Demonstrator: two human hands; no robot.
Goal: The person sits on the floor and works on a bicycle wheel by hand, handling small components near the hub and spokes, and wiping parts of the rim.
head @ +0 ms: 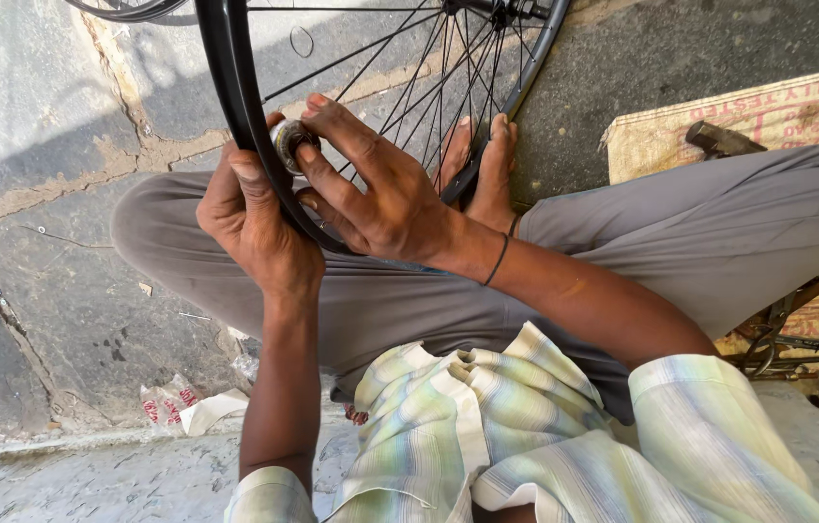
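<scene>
The person wears a loose shirt (487, 426) with short sleeves, striped in pale green, blue and cream, and grey trousers (719, 232). A thin black band (499, 260) circles the right wrist. The feet (477, 165) are bare.

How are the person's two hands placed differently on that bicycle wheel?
The left hand wraps around the black rim from outside, thumb up; the right hand reaches across the spokes. The right hand's fingers pinch a small round metal part; the left hand only steadies it. Both are bare.
</scene>
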